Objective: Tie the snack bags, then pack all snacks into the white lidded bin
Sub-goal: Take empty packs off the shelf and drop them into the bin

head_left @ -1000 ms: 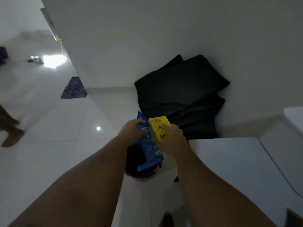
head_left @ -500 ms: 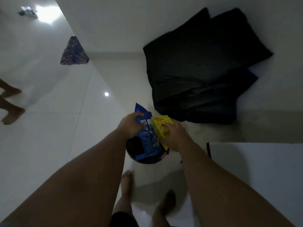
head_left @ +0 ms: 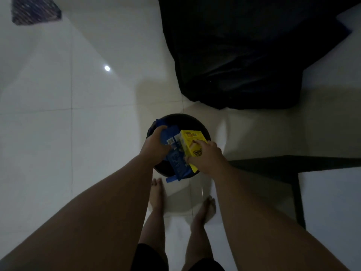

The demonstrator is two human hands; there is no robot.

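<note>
Blue bag [head_left: 177, 165], yellow box [head_left: 190, 143] now lower over bin [head_left: 183, 115].

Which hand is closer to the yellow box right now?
Right. The right hand grips the yellow box; the left hand holds the blue packet beside it.

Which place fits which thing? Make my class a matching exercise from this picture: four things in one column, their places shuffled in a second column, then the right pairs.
Things
1. blue snack bag
2. yellow box
3. patterned cloth
4. round dark container

Places
a. gripped by the right hand
b. on the floor, directly below both hands
c. gripped by the left hand
d. on the floor, at the top left of the view

Pairs: 1-c, 2-a, 3-d, 4-b
</note>
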